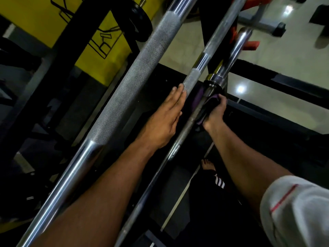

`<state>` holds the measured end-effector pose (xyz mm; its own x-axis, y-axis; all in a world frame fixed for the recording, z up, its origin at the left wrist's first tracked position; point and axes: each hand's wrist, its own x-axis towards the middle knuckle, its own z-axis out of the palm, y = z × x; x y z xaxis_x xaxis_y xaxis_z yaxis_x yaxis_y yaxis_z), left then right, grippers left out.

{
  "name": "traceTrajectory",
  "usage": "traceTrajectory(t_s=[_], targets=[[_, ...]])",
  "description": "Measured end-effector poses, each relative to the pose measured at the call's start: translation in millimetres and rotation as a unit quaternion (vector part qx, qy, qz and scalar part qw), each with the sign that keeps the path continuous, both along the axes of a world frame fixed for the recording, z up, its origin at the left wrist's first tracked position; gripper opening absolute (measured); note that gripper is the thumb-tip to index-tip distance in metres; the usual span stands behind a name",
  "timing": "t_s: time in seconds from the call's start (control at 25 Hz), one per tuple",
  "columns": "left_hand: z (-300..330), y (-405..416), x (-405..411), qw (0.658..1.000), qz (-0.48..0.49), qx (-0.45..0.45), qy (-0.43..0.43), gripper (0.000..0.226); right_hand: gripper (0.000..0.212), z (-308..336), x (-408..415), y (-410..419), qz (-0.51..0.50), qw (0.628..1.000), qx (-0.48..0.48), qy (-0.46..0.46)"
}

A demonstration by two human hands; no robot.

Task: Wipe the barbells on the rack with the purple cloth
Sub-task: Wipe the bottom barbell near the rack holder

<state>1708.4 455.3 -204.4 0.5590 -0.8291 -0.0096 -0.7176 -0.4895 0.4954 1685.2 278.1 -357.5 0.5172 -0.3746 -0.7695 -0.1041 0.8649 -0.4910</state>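
Three chrome barbells run diagonally from lower left to upper right. The nearest, thick one (128, 86) has a long knurled section. A thinner barbell (211, 50) lies to its right, and my left hand (165, 120) rests flat against it with straight fingers. A third, darker bar (188, 125) with a collar and sleeve (235, 52) sits further right. My right hand (214, 113) grips the purple cloth (198, 99) wrapped around this bar just below the collar. Most of the cloth is hidden by the bar and my fingers.
Black rack frame (83, 32) stands at the left in front of a yellow wall (41, 20). A black weight plate (140, 16) hangs up top. A bench base with red parts (251, 44) is on the tiled floor at upper right. My bare foot (208, 164) is below.
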Motion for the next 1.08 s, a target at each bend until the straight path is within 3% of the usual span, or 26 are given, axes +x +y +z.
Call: traceTrajectory(t_s=[0.2, 0.36, 0.44, 0.56, 0.68, 0.76, 0.84, 0.88, 1.0, 1.08], targets=[[1, 0, -1, 1.0, -0.005, -0.001, -0.013, 0.058, 0.044, -10, -54, 29, -0.057, 0.996, 0.067, -0.024], [2, -1, 1, 1.0, -0.009, 0.001, -0.011, 0.055, 0.056, 0, -46, 62, -0.078, 0.992, 0.086, -0.045], [2, -1, 1, 1.0, -0.012, 0.005, -0.009, 0.056, 0.065, -1, -45, 100, -0.109, 0.989, 0.096, 0.006], [3, -1, 1, 1.0, -0.01, 0.0, -0.01, 0.056, 0.044, 16, -76, 154, -0.092, 0.985, 0.14, 0.033], [3, 0, 0, 1.0, -0.009, -0.004, -0.01, 0.057, 0.02, 18, -69, 137, -0.076, 0.994, 0.069, 0.031], [2, -1, 0, 1.0, -0.005, -0.002, -0.008, 0.057, 0.028, 2, -44, 100, -0.088, 0.996, 0.003, 0.029], [0, 0, 1, 1.0, -0.005, -0.009, -0.005, 0.057, 0.061, -11, -21, 72, -0.048, 0.998, -0.015, 0.043], [0, 1, 2, 1.0, -0.006, -0.012, -0.003, 0.057, 0.065, -7, -23, 75, -0.023, 0.999, -0.01, 0.046], [-2, 2, 3, 1.0, -0.011, -0.013, -0.005, 0.057, 0.052, 19, -63, 112, 0.072, 0.997, 0.018, 0.031], [-3, 1, 3, 1.0, -0.012, -0.013, -0.011, 0.058, 0.051, 20, -88, 121, 0.195, 0.978, -0.027, 0.062]])
